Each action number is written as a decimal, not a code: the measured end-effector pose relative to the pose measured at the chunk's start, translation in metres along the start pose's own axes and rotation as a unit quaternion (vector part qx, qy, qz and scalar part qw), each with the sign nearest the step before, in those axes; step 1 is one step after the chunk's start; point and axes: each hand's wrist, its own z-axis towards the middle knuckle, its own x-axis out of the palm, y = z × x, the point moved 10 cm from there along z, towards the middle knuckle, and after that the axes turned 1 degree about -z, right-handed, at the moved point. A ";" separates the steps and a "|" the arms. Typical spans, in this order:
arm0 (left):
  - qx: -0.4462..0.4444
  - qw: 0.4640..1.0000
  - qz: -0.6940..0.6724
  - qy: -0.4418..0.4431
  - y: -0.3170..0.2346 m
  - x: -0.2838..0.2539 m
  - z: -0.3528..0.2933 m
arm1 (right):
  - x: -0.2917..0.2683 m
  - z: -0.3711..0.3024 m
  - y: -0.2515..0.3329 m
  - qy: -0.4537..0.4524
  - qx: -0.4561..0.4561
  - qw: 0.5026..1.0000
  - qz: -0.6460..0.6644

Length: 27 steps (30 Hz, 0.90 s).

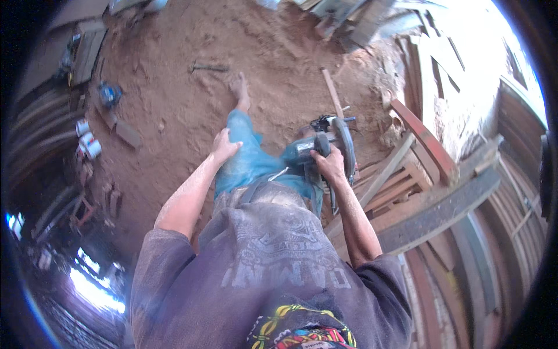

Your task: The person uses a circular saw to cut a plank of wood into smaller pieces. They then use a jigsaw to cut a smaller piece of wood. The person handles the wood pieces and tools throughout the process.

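My right hand (331, 166) is closed round the black handle of a circular saw (303, 152). The saw hangs beside my right thigh, its round blade guard (344, 142) facing to the right. Part of its body blends with my blue trousers (239, 168), and I cannot tell whether its base touches anything. On my left thigh near the knee rests my left hand (225, 146), fingers spread over the cloth with no tool in them.
A hammer-like tool (210, 68) lies on the dusty brown floor ahead of my bare foot. A wooden frame with a reddish beam (427, 139) and a thick plank (439, 212) stand on the right. At left are a blue power tool (109, 94) and wood offcuts (128, 134).
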 end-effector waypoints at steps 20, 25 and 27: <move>-0.078 0.992 0.098 0.006 0.070 -0.026 0.096 | 0.201 0.390 0.195 0.036 -0.170 0.978 -0.114; -0.069 0.992 0.101 -0.002 0.074 -0.024 0.098 | 0.240 0.447 0.224 0.071 -0.205 0.950 -0.226; -0.055 0.993 0.100 -0.016 0.074 -0.025 0.100 | 0.253 0.461 0.214 0.076 -0.194 0.938 -0.276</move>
